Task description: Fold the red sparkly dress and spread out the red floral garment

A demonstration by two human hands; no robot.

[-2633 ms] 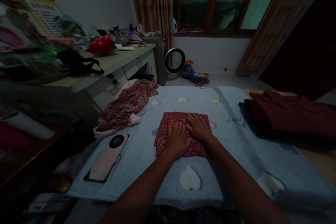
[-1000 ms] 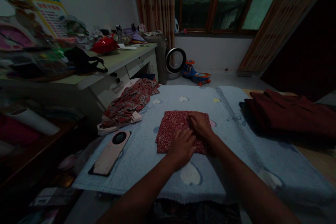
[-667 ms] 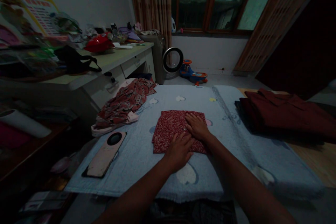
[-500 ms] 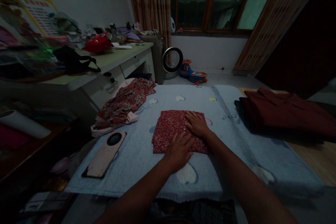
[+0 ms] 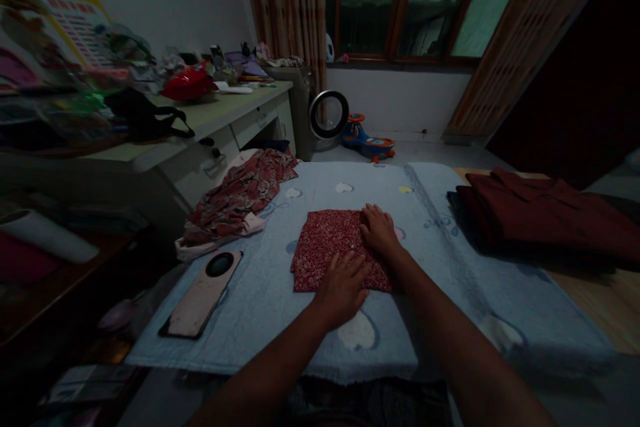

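Observation:
A folded red garment with a small pale print (image 5: pixel 325 240) lies flat on a light blue cloth with heart shapes (image 5: pixel 270 320). On its near edge rests my left hand (image 5: pixel 343 287), palm down with the fingers spread. My right hand (image 5: pixel 380 230) lies over the garment's far right part, its fingers reaching to the top edge and slightly bent. Neither hand lifts the fabric. Part of the garment's right side is hidden beneath my right hand and forearm.
Left of the garment are a pink phone (image 5: pixel 203 293) and a crumpled patterned garment (image 5: pixel 240 193). A stack of dark red folded clothes (image 5: pixel 545 213) sits at the right. Behind are a cluttered desk (image 5: pixel 210 110), an open-doored washing machine (image 5: pixel 329 115) and a blue-orange ride-on toy (image 5: pixel 367 140).
My right hand has slid a little to the right and away from me across the garment, towards its far right corner. My left hand stays nearly in place.

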